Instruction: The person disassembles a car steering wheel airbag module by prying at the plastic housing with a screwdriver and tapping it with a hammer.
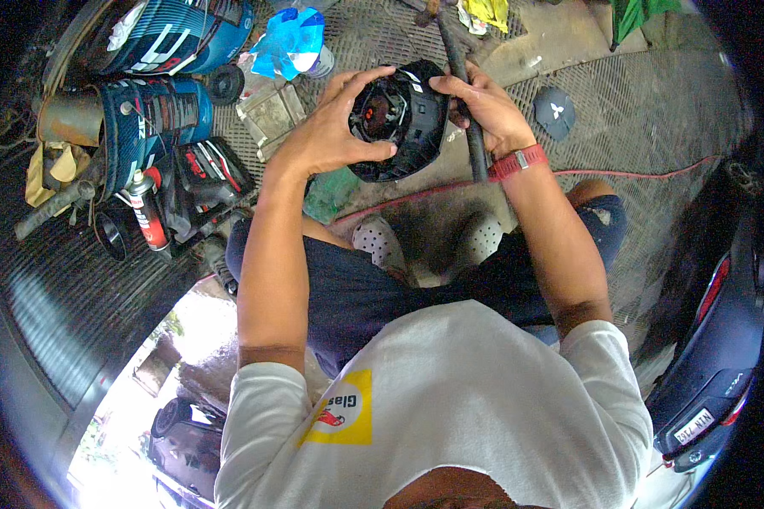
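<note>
Above my lap, a round black plastic car part [424,140] is tilted with its hollow inside showing. Clips and an orange-red spot are visible in its round recess. My left hand [335,127] curls around its left rim, thumb at the lower edge and fingers over the top. My right hand [492,110], below a red wristwatch [519,161], grips a long dark hammer [467,102] by the handle while its thumb presses the part's right edge. The hammer's head points away from me. Some right fingers are hidden behind the handle.
A dark emblem cover [555,112] lies on the ribbed mat at right. A red hose [637,174] crosses the floor. Left stand blue pails [165,119], a spray can [147,212] and a black-and-red case [212,174]. A blue plastic bag [287,42] lies at the far side.
</note>
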